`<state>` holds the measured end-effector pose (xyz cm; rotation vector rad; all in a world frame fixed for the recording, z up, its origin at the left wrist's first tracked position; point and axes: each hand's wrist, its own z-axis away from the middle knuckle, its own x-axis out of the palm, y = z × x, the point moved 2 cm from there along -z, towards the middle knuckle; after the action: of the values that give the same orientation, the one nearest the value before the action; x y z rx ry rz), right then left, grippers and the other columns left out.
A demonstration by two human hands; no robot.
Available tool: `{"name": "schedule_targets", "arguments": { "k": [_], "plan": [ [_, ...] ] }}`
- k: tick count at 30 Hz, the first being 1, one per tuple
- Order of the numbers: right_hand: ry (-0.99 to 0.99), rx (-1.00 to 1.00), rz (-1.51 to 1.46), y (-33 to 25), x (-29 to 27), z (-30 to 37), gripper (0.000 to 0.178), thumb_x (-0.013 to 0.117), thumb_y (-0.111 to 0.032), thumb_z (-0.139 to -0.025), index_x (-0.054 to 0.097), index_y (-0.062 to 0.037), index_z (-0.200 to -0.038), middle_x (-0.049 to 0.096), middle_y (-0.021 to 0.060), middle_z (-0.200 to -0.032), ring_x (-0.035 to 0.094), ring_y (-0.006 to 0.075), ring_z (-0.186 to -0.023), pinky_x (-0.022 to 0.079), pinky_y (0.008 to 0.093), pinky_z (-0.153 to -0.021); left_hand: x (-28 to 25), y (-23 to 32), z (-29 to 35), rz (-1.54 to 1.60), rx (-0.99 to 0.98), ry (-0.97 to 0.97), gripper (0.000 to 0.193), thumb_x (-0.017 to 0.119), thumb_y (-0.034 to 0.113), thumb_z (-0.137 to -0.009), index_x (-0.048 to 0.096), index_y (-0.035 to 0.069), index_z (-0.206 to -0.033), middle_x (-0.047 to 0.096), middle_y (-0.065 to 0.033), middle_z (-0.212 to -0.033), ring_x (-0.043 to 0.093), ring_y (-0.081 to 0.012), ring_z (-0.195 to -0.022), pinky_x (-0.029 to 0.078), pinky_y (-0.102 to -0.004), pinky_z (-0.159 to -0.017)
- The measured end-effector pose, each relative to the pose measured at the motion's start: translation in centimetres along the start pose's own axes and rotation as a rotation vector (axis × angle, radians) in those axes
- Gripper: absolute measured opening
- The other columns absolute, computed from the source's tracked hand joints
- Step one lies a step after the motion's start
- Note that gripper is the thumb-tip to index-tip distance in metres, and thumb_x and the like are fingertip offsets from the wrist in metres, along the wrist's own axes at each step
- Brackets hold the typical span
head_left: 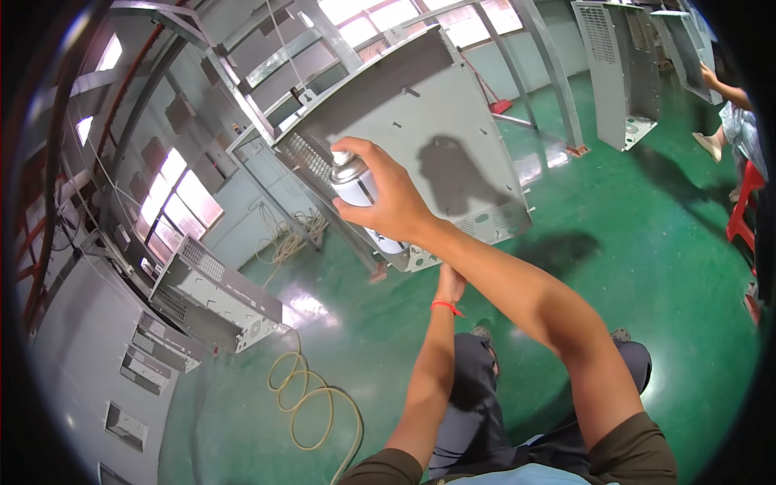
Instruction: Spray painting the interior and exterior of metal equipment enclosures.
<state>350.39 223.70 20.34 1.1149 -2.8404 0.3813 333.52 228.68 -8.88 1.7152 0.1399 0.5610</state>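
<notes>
In the head view, the right hand is closed around a spray can, the thumb on its near side and the forefinger on the white nozzle at the top. The can is tilted, its top leaning up and to the left. Directly behind it, beyond the right hand, a large grey metal casing stands at a slant, with a perforated strip to the left of the can and a few small studs on its broad face. A dark shadow falls on that face, to the right of the right hand.

The left hand is below the right forearm, at the casing's lower edge, with a red band at its wrist. Its fingers are hidden, so whether they grip the edge or merely touch it cannot be told.

To the left of both hands, well apart, a second grey casing leans at an angle. Below it and left of the left hand, a yellowish hose lies in loops on the green floor. Far to the right of the hands, another casing stands upright; beyond it, a co-worker's hand touches a grey panel, above a red stool.
</notes>
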Motion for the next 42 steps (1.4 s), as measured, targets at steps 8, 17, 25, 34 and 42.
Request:
{"name": "schedule_targets", "arguments": {
  "k": [8,17,25,34,42],
  "plan": [
    [-0.201,0.114,0.171,0.2,-13.5,8.7,0.071,0.086,-0.012,-0.080,0.054,-0.0143,-0.143,0.063,0.0111,-0.131,0.065,0.0283,-0.116,0.053,0.0403,-0.098,2.2,0.6,-2.3,0.145,0.224,-0.155,0.060,0.046,0.048,-0.112,0.046,0.005,-0.155,0.057,-0.0071,-0.151,0.055,-0.0252,-0.139,0.041,-0.0458,-0.121],
    [0.292,0.656,0.052,2.0,-29.1,19.4,0.081,0.085,-0.012,-0.086,0.039,-0.0187,-0.152,0.061,0.0051,-0.107,0.065,0.0149,-0.091,0.056,0.0352,-0.081,1.7,-4.6,-1.4,-0.942,-0.497,-0.447,0.045,0.065,0.045,-0.104,0.060,0.010,-0.131,0.072,-0.0081,-0.113,0.070,-0.0168,-0.104,0.055,-0.0358,-0.088],
    [0.716,0.914,-0.149,4.2,-34.4,20.8,0.079,0.082,-0.009,-0.088,0.035,-0.0186,-0.151,0.064,0.0097,-0.104,0.069,0.0189,-0.082,0.062,0.0391,-0.067,1.9,-9.6,-11.1,-1.450,-0.357,-0.672,0.048,0.080,0.034,-0.092,0.063,0.003,-0.125,0.074,-0.0109,-0.096,0.073,-0.0181,-0.090,0.057,-0.0346,-0.079],
    [0.688,0.926,-0.119,3.9,-37.7,20.5,0.079,0.083,-0.012,-0.087,0.037,-0.0190,-0.151,0.061,0.0080,-0.105,0.065,0.0167,-0.085,0.059,0.0384,-0.070,5.3,-16.2,-13.6,-1.500,-0.346,-0.702,0.031,0.073,0.006,-0.078,0.073,0.007,-0.109,0.072,-0.0097,-0.079,0.070,-0.0200,-0.073,0.055,-0.0364,-0.072],
    [0.661,0.915,-0.160,3.5,-38.4,19.1,0.081,0.083,-0.013,-0.088,0.035,-0.0199,-0.153,0.064,0.0097,-0.102,0.071,0.0197,-0.082,0.063,0.0392,-0.067,8.9,-16.4,-14.0,-1.383,-0.268,-0.628,0.033,0.064,0.005,-0.078,0.073,0.006,-0.109,0.070,-0.0099,-0.081,0.068,-0.0188,-0.075,0.054,-0.0349,-0.072]
  ]
}}
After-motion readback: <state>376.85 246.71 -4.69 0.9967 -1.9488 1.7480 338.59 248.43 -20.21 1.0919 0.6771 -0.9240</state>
